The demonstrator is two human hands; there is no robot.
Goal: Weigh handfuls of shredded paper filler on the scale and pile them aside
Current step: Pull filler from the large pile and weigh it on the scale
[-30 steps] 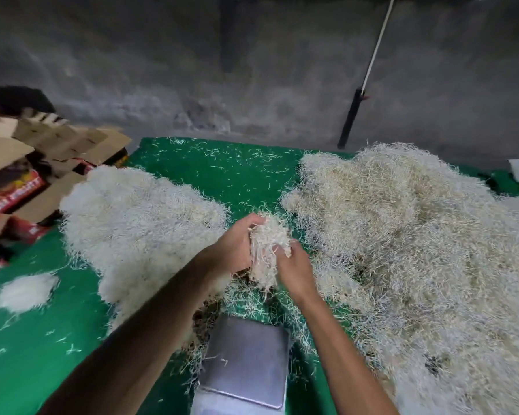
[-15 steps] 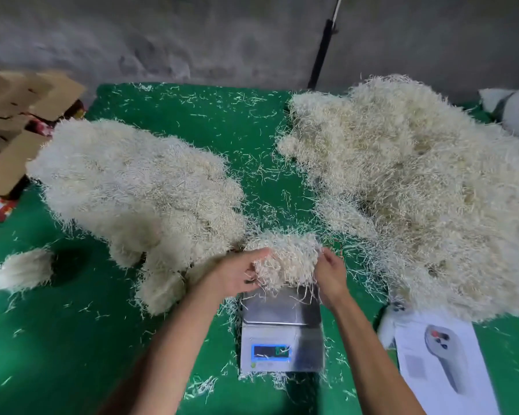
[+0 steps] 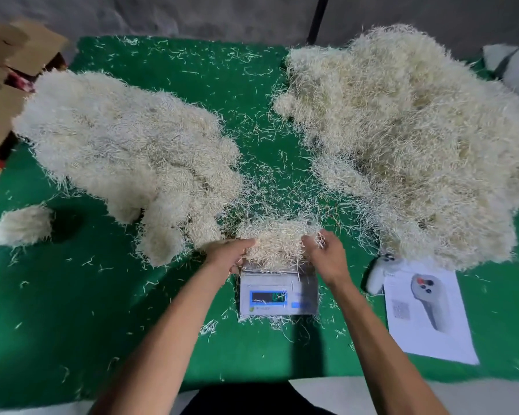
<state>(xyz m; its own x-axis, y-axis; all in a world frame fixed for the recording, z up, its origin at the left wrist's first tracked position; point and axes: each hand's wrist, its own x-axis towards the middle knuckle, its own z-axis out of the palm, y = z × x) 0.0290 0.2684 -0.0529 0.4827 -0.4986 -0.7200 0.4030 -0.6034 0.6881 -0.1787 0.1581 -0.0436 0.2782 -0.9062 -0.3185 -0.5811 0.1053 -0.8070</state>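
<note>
Handful (image 3: 277, 242) sat on scale (image 3: 277, 290) | left hand (image 3: 229, 254), right hand (image 3: 327, 257) flanked it, fingers curled into its sides | weighed pile (image 3: 126, 151) lay left, nearer left hand

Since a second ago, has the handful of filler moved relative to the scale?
Yes. The handful has come down toward the person: earlier it was held up beyond the scale, now it sits on the scale's platform, with the left hand and right hand at its sides.
</note>
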